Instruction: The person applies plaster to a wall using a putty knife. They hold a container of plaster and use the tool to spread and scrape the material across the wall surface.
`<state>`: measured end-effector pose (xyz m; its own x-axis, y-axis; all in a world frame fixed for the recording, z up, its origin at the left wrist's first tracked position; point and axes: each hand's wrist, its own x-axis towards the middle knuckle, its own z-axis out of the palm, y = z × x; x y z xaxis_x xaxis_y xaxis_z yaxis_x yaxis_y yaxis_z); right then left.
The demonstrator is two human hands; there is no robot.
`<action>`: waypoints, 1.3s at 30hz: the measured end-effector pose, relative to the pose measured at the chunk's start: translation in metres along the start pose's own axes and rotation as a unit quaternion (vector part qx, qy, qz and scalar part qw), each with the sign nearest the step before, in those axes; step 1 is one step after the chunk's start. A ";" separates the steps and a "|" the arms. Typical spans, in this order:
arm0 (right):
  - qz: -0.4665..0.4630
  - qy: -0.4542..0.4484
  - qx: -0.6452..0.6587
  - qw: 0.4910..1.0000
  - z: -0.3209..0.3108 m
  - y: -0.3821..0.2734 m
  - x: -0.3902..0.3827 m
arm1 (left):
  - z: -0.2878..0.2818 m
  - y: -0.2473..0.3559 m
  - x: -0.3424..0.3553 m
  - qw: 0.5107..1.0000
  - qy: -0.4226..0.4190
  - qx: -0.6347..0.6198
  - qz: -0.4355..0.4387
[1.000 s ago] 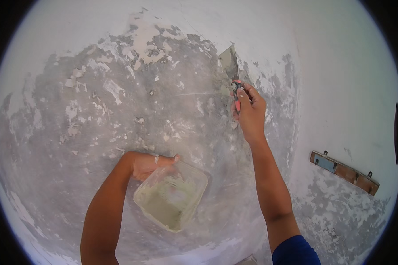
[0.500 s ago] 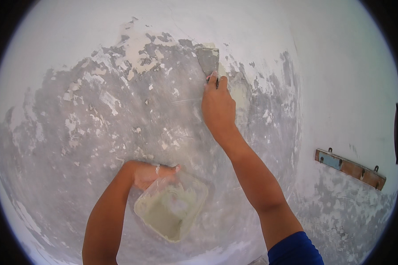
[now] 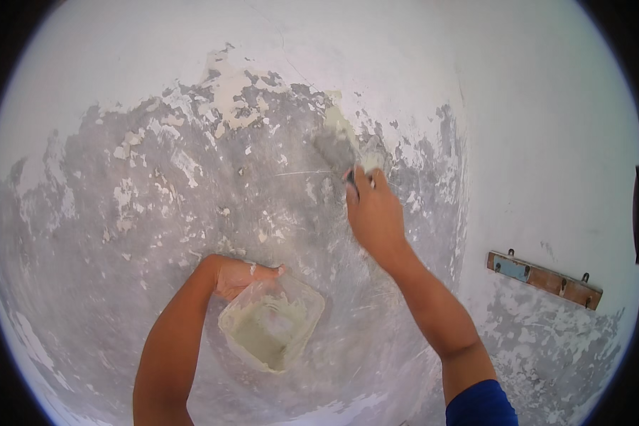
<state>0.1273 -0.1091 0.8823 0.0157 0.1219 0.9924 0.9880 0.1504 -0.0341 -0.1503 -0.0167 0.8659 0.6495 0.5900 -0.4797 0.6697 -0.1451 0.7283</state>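
Above the tub (image 3: 309, 311), I have the right grip (image 3: 378, 216) wrapped round the scraper (image 3: 336, 149) — blade slanting up-left from it — left grip (image 3: 241, 277) clasping the tub's edge.

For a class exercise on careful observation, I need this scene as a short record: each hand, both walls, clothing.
Left hand: holds a translucent tub near its upper edge; pale paste inside
Right hand: grips a putty knife, blade blurred, contact with wall unclear
Front wall: grey with flaking white remnants, whiter above
Side wall: bears a wooden hook strip, partly blue
Clothing: blue sleeve, right arm
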 end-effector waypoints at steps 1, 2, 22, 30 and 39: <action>0.004 0.015 0.007 1.000 -0.001 0.002 0.016 | 0.000 -0.002 0.001 1.000 -0.010 -0.004 0.005; -0.005 0.027 0.013 1.000 -0.001 0.005 0.031 | -0.001 -0.003 0.005 1.000 -0.021 -0.007 0.010; -0.010 -0.111 -0.032 0.993 -0.025 0.080 -0.079 | 0.006 -0.004 -0.009 0.998 -0.029 -0.009 0.057; -0.026 -0.061 -0.002 0.998 -0.033 0.057 0.040 | -0.004 -0.015 0.006 0.998 -0.012 -0.007 0.054; -0.026 0.014 -0.122 0.992 0.039 0.093 -0.024 | -0.006 -0.018 0.007 0.998 0.001 0.007 0.065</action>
<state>0.2130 -0.0601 0.8507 -0.0358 0.0914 0.9952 0.9954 -0.0858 0.0437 -0.1600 -0.0055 0.8520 0.7313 0.5660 -0.3805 0.5844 -0.2324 0.7775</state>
